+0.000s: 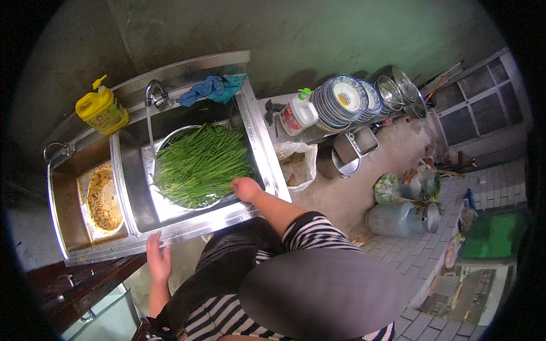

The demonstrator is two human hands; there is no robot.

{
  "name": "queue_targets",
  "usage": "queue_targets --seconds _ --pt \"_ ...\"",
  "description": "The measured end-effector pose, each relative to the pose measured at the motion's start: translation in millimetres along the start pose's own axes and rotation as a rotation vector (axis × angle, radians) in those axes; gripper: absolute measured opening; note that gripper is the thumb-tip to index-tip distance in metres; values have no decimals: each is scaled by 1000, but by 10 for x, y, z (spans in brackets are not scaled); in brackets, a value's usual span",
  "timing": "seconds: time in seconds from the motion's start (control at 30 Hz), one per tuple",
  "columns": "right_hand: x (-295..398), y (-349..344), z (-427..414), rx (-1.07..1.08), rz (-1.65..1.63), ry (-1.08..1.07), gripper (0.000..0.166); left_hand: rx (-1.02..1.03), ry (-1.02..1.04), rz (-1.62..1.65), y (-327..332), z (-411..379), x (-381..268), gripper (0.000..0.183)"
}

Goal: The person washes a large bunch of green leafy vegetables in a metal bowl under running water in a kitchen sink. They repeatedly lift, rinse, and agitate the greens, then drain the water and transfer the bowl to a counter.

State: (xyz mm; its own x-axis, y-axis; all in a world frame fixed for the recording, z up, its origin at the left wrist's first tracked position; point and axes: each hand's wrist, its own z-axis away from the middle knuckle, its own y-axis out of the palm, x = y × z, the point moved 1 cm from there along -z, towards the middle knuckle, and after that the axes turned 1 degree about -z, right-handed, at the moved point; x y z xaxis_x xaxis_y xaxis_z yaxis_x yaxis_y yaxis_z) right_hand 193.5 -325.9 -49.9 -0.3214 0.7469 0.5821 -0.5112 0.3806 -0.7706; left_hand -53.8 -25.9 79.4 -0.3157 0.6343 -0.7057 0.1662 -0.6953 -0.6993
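A heap of long green stalks, like garlic chives (202, 164), fills a round metal basin (170, 135) in the larger bay of a stainless steel sink (268, 153). Water runs from the faucet (156, 96) onto the left side of the greens. My right hand (246, 189), loosely curled, is at the basin's lower right by the sink's front edge; whether its fingers grip any stalks is unclear. My left hand (158, 257) is just off the front rim, fingers apart, holding nothing.
A stained round strainer (104, 199) lies in the left bay. Behind stand a yellow pump bottle (102, 111) and crumpled blue cloths (204, 90). To the right are a white pump bottle (298, 114), stacked patterned bowls (341, 100), a bag-lined bin (307, 170) and metal pots (346, 164) below.
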Motion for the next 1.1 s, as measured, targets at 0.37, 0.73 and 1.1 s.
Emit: queue_targets --seconds 0.37,0.73,1.1 --pt "1226 -84 -1252 121 387 -276 68 264 46 -329 1040 -1673 136 81" --pt "701 697 -1996 390 541 -241 68 368 -285 -522 1828 -2201 685 107" --pt "794 632 -2226 766 592 -97 63 446 -329 -354 1847 -2433 767 74"
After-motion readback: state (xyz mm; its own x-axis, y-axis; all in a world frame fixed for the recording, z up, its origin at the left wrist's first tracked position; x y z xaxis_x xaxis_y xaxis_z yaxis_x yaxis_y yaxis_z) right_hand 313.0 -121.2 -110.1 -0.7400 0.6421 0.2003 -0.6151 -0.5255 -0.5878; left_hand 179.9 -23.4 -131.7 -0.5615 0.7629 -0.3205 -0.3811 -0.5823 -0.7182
